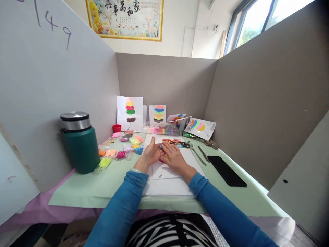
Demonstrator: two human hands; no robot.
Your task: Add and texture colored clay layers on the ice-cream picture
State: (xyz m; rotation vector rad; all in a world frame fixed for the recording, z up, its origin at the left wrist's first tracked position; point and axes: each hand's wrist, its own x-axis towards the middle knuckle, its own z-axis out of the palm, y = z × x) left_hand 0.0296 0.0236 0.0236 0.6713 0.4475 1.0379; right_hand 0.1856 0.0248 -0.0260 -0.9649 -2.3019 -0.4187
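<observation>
My left hand [151,154] is turned palm inward over the white sheets, its thumb pointing up. Across it lies my right hand [174,158], palm down with the fingers stretched out together. A small lump of blue modelling clay [160,146] shows between the two, pressed between the left palm and the right fingertips. Beneath the hands is a white paper [164,173] with a little red and yellow on it, mostly covered by the right hand.
Bagged coloured clay [111,153] and a green thermos [79,145] stand left. Scissors [185,144], a fork [197,154], a knife [204,154] and a black phone-like slab [226,171] lie right. Behind are clay pictures [130,118] and a clear pack [161,129]. Grey partitions [167,79] enclose the table.
</observation>
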